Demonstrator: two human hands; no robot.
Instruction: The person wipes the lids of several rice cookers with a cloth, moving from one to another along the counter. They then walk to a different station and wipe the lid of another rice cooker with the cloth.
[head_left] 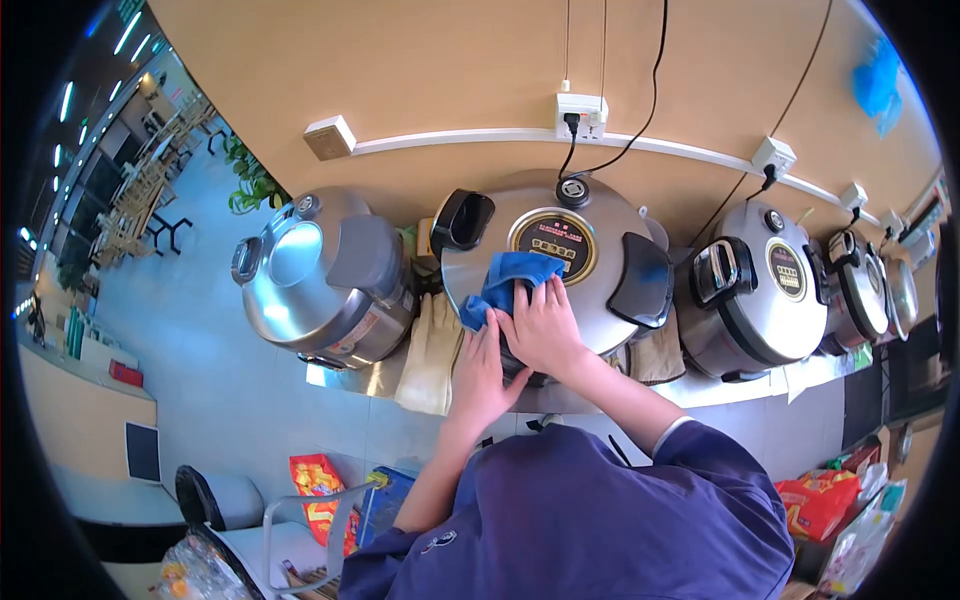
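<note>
A blue cloth (522, 272) lies bunched on the front of the large silver lid of the middle cooker (600, 215), partly over its round dark label. My right hand (545, 325) presses the cloth down with its fingers, gripping it against the lid. Beside it, my left hand (482, 375) has stretched fingers, the tips touching the cloth's lower left corner and the thumb held apart. A black handle (463, 220) stands at the lid's left, and a black clasp (645, 280) is at its right. My hands hide the lid's front edge.
Similar cookers stand to the left (325, 270) and right (765, 290), with more beyond. Pale gloves (430, 355) hang over the counter edge. A black cord runs from the wall socket (580, 115) behind the middle cooker. A chair (265, 545) stands behind at the left.
</note>
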